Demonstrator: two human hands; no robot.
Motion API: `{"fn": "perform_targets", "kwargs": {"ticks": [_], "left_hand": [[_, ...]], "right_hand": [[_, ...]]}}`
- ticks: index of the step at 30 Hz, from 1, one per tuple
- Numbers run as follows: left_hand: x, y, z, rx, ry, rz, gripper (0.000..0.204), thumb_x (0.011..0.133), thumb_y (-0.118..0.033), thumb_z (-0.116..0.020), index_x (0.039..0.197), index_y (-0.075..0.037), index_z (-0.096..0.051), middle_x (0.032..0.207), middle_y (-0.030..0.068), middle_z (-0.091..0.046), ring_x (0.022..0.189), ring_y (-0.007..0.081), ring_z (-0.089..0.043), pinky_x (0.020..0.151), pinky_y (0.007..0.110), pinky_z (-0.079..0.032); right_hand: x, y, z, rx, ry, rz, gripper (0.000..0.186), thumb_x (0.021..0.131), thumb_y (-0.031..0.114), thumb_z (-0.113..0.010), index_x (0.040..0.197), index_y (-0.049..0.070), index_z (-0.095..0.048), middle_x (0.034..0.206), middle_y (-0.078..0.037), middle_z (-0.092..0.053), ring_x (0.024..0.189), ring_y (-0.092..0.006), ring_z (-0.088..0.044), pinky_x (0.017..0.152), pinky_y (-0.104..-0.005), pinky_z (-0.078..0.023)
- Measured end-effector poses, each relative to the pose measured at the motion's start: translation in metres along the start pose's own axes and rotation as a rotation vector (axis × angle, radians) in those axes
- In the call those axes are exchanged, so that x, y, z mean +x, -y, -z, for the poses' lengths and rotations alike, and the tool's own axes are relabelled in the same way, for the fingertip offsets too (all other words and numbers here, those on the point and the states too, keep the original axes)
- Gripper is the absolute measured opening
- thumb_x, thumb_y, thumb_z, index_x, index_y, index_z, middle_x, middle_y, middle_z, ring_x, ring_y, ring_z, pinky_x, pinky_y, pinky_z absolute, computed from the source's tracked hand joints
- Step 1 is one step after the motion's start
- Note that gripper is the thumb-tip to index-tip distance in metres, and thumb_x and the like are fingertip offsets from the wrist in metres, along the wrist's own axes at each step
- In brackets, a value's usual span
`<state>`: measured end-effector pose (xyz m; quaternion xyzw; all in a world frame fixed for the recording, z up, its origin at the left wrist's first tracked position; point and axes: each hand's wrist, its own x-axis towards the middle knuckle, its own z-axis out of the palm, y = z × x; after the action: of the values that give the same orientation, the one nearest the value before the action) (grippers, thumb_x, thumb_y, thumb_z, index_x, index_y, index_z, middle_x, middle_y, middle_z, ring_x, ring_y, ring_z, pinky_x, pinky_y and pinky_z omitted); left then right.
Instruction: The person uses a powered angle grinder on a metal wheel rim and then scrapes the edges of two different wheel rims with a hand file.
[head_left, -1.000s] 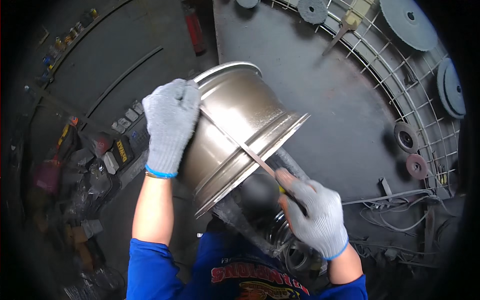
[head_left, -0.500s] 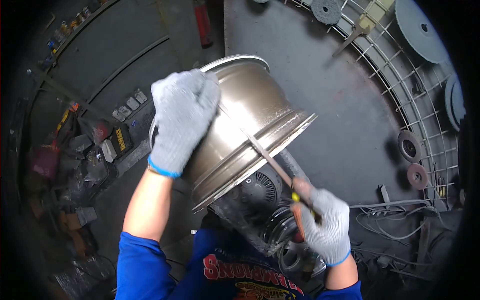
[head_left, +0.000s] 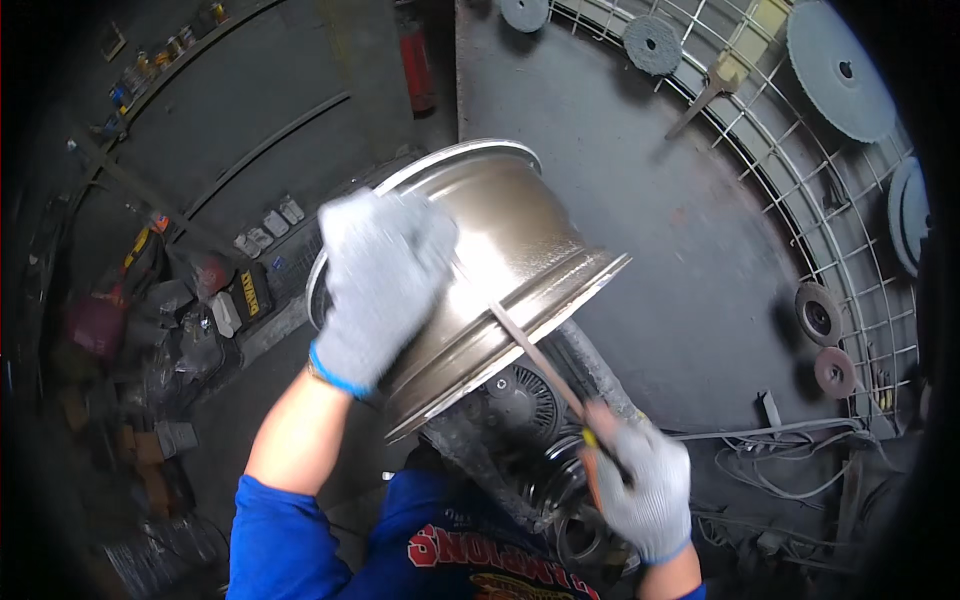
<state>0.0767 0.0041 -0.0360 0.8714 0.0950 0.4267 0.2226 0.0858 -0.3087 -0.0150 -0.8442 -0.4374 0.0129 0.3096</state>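
Observation:
A metal wheel rim (head_left: 510, 220) lies tilted in front of me, its pale lip (head_left: 560, 310) toward my right side. Across its barrel and lip runs a long, narrow file (head_left: 535, 355). My gloved right hand (head_left: 640, 490) is closed round the file's yellow and dark handle, somewhat blurred. At the upper left of the rim, my gloved left hand (head_left: 385, 275) is closed over the file's far end, which the glove hides. Both gloves are grey with blue cuffs.
Below the rim is a dark machine with a finned motor cover (head_left: 525, 395). A wire rack (head_left: 800, 200) with grinding discs (head_left: 840, 70) curves along the right. Cables (head_left: 790, 460) hang at lower right. Tools and boxes (head_left: 215, 310) clutter the left; a red extinguisher (head_left: 417, 70) stands far back.
The rim and my left hand sit slightly lower in the picture, as does the background. My right hand has shifted slightly down and left with the file.

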Motion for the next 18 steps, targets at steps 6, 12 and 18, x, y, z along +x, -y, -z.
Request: {"fn": "perform_targets", "kwargs": {"ticks": [6,12,18], "left_hand": [[-0.005,-0.033,0.001,0.072,0.299,-0.305,0.036,0.089,-0.015,-0.07,0.058,-0.004,-0.055,0.056,0.0172,-0.048,0.054,0.0355,-0.053,0.056,0.045,-0.04],[0.034,0.023,0.0,0.253,-0.014,-0.117,0.035,0.09,-0.018,-0.069,0.061,-0.001,-0.058,0.059,0.0202,-0.051,0.055,0.0358,-0.056,0.056,0.045,-0.042],[-0.001,-0.046,0.001,0.157,0.538,-0.302,0.035,0.087,-0.016,-0.068,0.056,-0.004,-0.057,0.055,0.0176,-0.052,0.051,0.0366,-0.053,0.055,0.048,-0.041]], "right_hand": [[-0.06,-0.003,0.031,0.093,0.045,-0.14,0.044,0.076,0.0,-0.084,0.12,0.002,-0.076,0.083,-0.012,-0.074,0.057,-0.024,-0.063,0.051,-0.0399,-0.051],[0.029,0.003,-0.013,0.076,-0.109,-0.029,0.039,0.082,0.011,-0.082,0.121,0.007,-0.076,0.069,-0.011,-0.062,0.057,-0.0302,-0.06,0.05,-0.0401,-0.048],[-0.074,0.029,0.033,-0.023,0.059,-0.279,0.032,0.088,0.008,-0.078,0.12,0.005,-0.079,0.094,-0.016,-0.078,0.079,-0.0325,-0.074,0.073,-0.0403,-0.059]]}}
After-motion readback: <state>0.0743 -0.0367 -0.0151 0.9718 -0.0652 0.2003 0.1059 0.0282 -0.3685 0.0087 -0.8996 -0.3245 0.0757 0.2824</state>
